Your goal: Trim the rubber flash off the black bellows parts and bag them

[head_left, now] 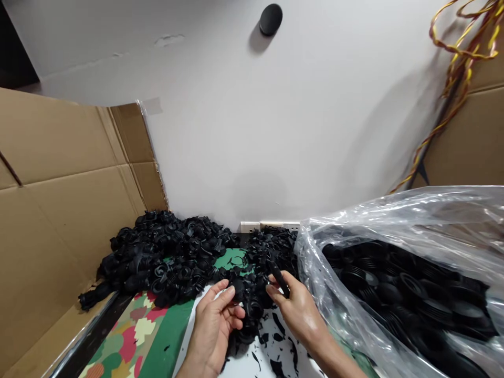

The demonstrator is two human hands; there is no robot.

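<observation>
My left hand [214, 328] is closed, its thumb and forefinger pinching a small black ribbed rubber part [238, 290] whose edges blend into the dark pile behind. In my right hand [301, 310] is a slim black tool [279, 275], gripped between thumb and fingers and slanting up to the left; its tip is lost against the black pieces. Both hands hover over a white sheet [252, 362] strewn with thin black rubber scraps [277, 367]. Between and beyond the hands lie more black ribbed parts [254, 310].
A large heap of black rubber parts [169, 252] lies at left against a cardboard box [66, 210]. A clear plastic bag [315, 257] of black ribbed parts [409, 289] stands at right. Sockets [250, 227] line the wall's foot; twisted wires [452, 105] hang upper right.
</observation>
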